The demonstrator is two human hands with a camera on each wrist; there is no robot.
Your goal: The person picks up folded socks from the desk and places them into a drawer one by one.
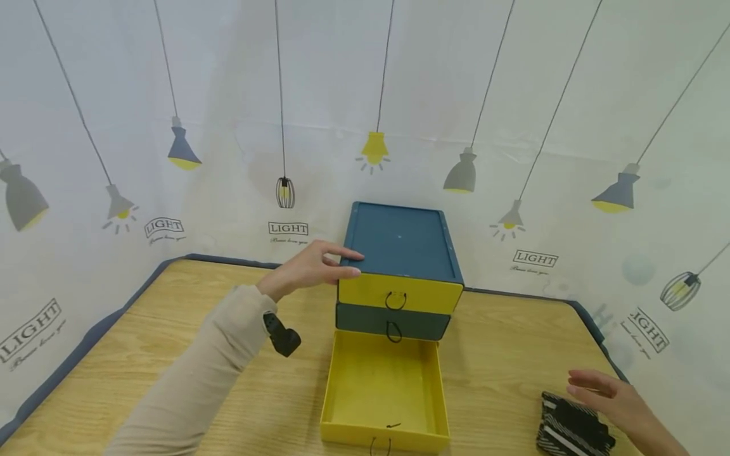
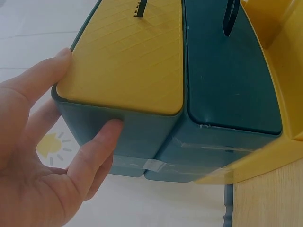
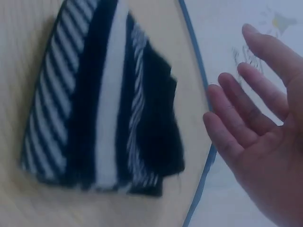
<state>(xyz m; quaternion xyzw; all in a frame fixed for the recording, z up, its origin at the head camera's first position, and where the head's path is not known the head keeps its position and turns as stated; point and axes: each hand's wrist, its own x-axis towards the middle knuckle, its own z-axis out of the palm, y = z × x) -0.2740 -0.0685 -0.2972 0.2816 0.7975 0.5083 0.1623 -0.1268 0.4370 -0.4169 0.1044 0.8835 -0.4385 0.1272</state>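
Note:
A small drawer cabinet (image 1: 399, 237) with a blue-green top stands on the table. Its upper yellow drawer (image 1: 365, 289) and dark green middle drawer (image 1: 371, 318) are closed, while the bottom yellow drawer (image 1: 382, 373) is pulled out with a bare floor. My left hand (image 1: 316, 263) rests on the cabinet's upper left corner; in the left wrist view its spread fingers (image 2: 102, 142) touch the top edge and the side. To the right lies a folded black-and-white striped cloth (image 3: 106, 104), apparently knitted. Beside and above it hovers my right hand (image 3: 255, 118), fingers loosely spread and holding nothing.
Black loop pulls hang on the drawer fronts, such as the top loop (image 1: 395, 301). A wood-grain table (image 1: 274, 392) carries everything, with a dark blue border along its edges. Behind it hangs a white backdrop (image 1: 331, 82) printed with lamps.

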